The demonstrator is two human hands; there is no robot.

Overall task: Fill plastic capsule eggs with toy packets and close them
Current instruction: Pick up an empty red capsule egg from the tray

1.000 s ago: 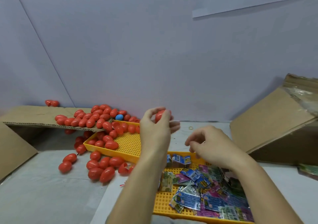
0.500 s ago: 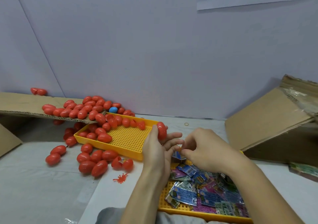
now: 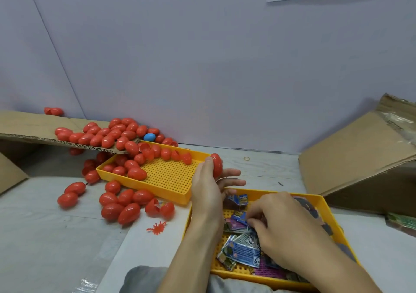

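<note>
My left hand [image 3: 208, 185] holds a red capsule egg [image 3: 216, 165] upright between thumb and fingers, just above the right end of the far yellow tray [image 3: 168, 175]. My right hand [image 3: 279, 225] reaches down into the near yellow tray [image 3: 324, 205] and its curled fingers pinch at a blue toy packet [image 3: 239, 216] in the pile of toy packets [image 3: 243, 247]. Whether the held egg is closed or hinged open is hidden by my fingers.
Several red eggs [image 3: 101, 135] and one blue egg [image 3: 149, 137] spill from a cardboard flap [image 3: 27, 126] into the far tray and onto the table. A small red toy spider [image 3: 157, 226] lies by the near tray. A cardboard box [image 3: 360, 153] stands at the right.
My left hand has come down from mid-air with the egg to beside the far tray. My right hand has dropped into the packet tray and closed on a packet.
</note>
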